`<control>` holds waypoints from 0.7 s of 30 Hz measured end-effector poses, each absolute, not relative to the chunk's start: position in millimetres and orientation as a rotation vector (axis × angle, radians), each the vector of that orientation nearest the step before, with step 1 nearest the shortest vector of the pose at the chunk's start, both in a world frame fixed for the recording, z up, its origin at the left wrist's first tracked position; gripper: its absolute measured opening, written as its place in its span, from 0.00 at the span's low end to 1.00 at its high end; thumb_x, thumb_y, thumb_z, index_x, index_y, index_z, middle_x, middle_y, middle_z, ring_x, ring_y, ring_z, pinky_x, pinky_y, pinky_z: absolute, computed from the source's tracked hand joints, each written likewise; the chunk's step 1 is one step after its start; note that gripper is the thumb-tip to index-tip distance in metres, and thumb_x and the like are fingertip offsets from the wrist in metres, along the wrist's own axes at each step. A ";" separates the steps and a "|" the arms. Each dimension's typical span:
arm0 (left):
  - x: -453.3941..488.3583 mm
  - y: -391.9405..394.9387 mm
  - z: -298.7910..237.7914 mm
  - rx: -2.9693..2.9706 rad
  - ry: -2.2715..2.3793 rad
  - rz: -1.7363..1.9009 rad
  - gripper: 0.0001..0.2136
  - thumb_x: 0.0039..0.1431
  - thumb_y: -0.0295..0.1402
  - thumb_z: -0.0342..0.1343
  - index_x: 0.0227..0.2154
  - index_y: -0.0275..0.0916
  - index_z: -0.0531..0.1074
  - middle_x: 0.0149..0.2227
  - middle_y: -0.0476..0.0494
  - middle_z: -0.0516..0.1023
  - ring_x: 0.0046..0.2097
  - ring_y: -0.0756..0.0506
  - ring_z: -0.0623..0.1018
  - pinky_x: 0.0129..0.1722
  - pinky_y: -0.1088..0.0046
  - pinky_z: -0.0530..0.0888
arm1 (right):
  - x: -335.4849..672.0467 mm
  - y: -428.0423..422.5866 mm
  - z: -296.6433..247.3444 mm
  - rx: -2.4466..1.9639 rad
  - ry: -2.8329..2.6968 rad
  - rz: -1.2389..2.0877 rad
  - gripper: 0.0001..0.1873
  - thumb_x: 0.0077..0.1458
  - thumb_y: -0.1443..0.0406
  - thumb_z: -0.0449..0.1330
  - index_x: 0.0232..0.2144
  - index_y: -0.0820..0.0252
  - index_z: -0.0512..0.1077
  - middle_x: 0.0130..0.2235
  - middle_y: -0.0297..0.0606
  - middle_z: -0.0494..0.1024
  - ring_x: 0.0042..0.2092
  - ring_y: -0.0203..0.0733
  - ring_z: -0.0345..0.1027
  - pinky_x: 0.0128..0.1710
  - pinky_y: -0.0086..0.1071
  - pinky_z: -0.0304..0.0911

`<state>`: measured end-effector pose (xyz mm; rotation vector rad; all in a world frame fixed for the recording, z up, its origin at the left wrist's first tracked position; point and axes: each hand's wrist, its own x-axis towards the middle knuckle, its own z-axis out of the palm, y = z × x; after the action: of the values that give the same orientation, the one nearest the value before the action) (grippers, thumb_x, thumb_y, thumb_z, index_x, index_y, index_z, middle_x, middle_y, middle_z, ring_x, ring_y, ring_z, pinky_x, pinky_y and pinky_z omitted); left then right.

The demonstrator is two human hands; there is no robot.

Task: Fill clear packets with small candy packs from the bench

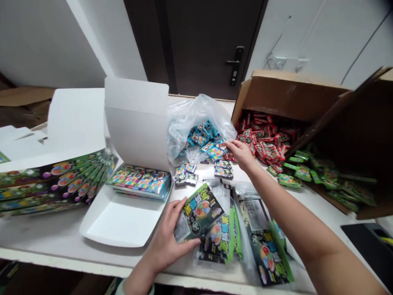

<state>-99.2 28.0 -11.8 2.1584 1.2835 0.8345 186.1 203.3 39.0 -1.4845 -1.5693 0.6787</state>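
A white table [61, 237] carries the lot. At far right an open cardboard box [285, 94] spills red packets [267, 143], with green packets [307, 172] lying in front of a second box beside it. A white carton [135, 123] stands open left of centre, and just right of it a clear plastic bag [190, 119] holds small blue packets [215, 152].

At the near edge my left hand [167, 237] pinches a printed pouch [201, 211], thumb on its front and fingers behind, above a loose pile of pouches [264, 246]. The pouch looks light, floppy and slick, so I judge a corner or a sealed edge the surest hold.

My right hand [241, 153] stretches far across to the blue packets at the bag's mouth, fingers extended. Whether it grips one I cannot tell.
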 end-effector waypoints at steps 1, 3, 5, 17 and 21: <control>-99.3 28.4 -12.1 2.176 1.301 0.828 0.41 0.49 0.40 0.64 0.63 0.46 0.50 0.56 0.36 0.60 0.58 0.35 0.66 0.56 0.51 0.68 | 194.3 186.2 40.8 -1.451 -1.500 0.777 0.22 0.58 0.53 0.51 0.47 0.60 0.71 0.38 0.40 0.78 0.36 0.42 0.73 0.33 0.34 0.69; -98.3 28.9 -12.7 2.211 1.327 0.811 0.40 0.50 0.39 0.64 0.63 0.46 0.50 0.56 0.37 0.61 0.58 0.35 0.67 0.56 0.52 0.68 | 208.9 150.1 41.3 -1.328 -1.287 1.057 0.22 0.52 0.55 0.58 0.48 0.54 0.70 0.37 0.36 0.77 0.34 0.39 0.72 0.32 0.33 0.69; -94.8 28.9 -12.6 2.250 1.320 0.787 0.40 0.50 0.39 0.63 0.63 0.46 0.50 0.56 0.37 0.61 0.57 0.35 0.67 0.56 0.53 0.69 | 221.0 116.3 39.1 -1.186 -1.025 1.314 0.21 0.45 0.58 0.65 0.45 0.51 0.72 0.37 0.33 0.77 0.35 0.37 0.71 0.34 0.32 0.69; -63.2 25.7 -7.2 2.425 1.213 0.681 0.38 0.50 0.42 0.63 0.63 0.44 0.53 0.53 0.40 0.64 0.55 0.37 0.70 0.55 0.59 0.70 | 257.7 17.9 13.0 -1.231 -0.599 1.326 0.22 0.27 0.61 0.74 0.27 0.59 0.70 0.28 0.30 0.75 0.29 0.34 0.69 0.32 0.30 0.68; -65.2 25.3 -9.7 2.463 1.224 0.656 0.39 0.50 0.43 0.62 0.63 0.45 0.52 0.53 0.39 0.64 0.54 0.37 0.70 0.54 0.58 0.71 | 264.8 2.3 0.0 -1.301 -0.560 1.309 0.20 0.29 0.61 0.72 0.24 0.59 0.67 0.25 0.29 0.73 0.27 0.34 0.68 0.30 0.31 0.68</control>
<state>-65.2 25.3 -9.7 2.4632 1.2241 0.6565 264.8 2.3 0.0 -1.3012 -0.5599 1.3087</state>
